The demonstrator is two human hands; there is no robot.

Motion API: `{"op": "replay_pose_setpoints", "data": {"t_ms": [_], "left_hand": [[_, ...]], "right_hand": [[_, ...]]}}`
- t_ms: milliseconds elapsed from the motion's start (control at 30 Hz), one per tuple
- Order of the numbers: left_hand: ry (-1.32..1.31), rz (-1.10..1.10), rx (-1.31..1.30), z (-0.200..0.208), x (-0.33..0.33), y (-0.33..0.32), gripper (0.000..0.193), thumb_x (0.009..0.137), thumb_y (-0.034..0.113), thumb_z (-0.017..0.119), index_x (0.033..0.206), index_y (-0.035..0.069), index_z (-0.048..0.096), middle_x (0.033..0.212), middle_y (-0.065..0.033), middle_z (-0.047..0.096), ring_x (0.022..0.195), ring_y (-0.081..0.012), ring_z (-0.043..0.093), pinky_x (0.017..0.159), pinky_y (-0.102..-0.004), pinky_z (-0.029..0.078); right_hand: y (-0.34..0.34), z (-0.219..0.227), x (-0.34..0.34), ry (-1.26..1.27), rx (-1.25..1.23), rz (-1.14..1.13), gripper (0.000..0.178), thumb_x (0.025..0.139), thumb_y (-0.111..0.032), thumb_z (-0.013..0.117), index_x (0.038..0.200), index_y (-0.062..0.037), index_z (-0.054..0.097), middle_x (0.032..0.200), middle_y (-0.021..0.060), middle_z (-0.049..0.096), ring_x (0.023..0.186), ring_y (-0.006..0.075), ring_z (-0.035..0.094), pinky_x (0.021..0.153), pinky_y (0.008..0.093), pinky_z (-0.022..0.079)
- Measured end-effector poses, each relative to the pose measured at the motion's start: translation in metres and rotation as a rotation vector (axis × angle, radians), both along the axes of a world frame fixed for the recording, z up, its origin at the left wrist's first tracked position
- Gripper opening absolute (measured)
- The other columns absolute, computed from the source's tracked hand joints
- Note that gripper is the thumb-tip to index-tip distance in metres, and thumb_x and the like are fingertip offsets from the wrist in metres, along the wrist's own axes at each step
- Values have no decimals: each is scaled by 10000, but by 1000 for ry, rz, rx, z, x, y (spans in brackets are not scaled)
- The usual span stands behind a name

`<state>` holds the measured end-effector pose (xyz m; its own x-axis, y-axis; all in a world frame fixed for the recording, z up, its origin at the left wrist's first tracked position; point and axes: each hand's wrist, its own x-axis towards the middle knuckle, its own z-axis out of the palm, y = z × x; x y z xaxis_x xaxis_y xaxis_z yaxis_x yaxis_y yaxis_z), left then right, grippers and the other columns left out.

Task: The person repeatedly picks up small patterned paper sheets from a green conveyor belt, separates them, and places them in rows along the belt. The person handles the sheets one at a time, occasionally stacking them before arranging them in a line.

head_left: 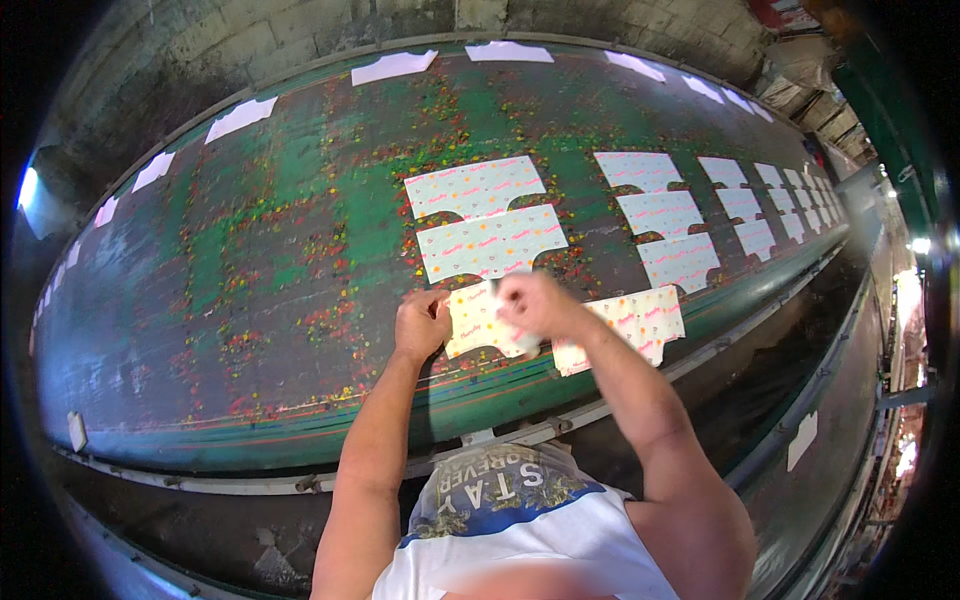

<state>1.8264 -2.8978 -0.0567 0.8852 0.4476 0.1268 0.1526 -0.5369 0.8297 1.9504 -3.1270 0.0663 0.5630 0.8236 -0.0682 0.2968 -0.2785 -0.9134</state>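
A cut fabric piece (pixel 472 318), pale with small orange and pink prints, lies at the near edge of the long table between my hands. My left hand (pixel 425 322) is closed at its left edge, thumb and fingers pinching the cloth. Over its right part is my right hand (pixel 538 304), fingers curled in and slightly blurred. Something whitish shows below those fingers, too smeared to name. Under my right forearm sits a layered stack of similar pieces (pixel 640 318). Two printed pieces (pixel 490 243) lie flat just beyond my hands, one behind the other.
The long green table (pixel 290 350) is speckled with red and yellow paint spots. More printed pieces (pixel 665 215) run in rows to the right. White pieces (pixel 240 119) line the far edge. A metal rail (pixel 360 482) borders the near side. A block wall (pixel 240 45) stands behind.
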Motion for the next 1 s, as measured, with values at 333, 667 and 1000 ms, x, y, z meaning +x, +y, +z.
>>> {"op": "replay_pose_setpoints", "data": {"t_ms": [333,667,1000], "left_hand": [[-16,-146,-65,-1,-5,19,294,870,27,704,1148,35,799,1061,-198,746,975,-364,740,892,-426,595],[-114,20,-498,21,36,34,35,1006,17,746,988,0,772,876,-2,746,791,-69,658,723,-274,546],[-47,377,-244,-21,107,39,128,930,3,802,1049,-38,779,850,-34,769,735,-85,682,691,-277,575]], "right_hand": [[-52,75,-65,-149,101,192,135,850,-93,781,896,-17,679,858,88,698,795,211,686,754,346,573],[-115,-11,96,-396,-106,-285,102,905,-74,748,968,-9,795,911,112,722,785,229,700,719,360,559],[-49,-104,247,-544,-280,-93,163,971,-176,706,1038,-74,815,1058,188,748,1057,409,720,921,521,574]]}}
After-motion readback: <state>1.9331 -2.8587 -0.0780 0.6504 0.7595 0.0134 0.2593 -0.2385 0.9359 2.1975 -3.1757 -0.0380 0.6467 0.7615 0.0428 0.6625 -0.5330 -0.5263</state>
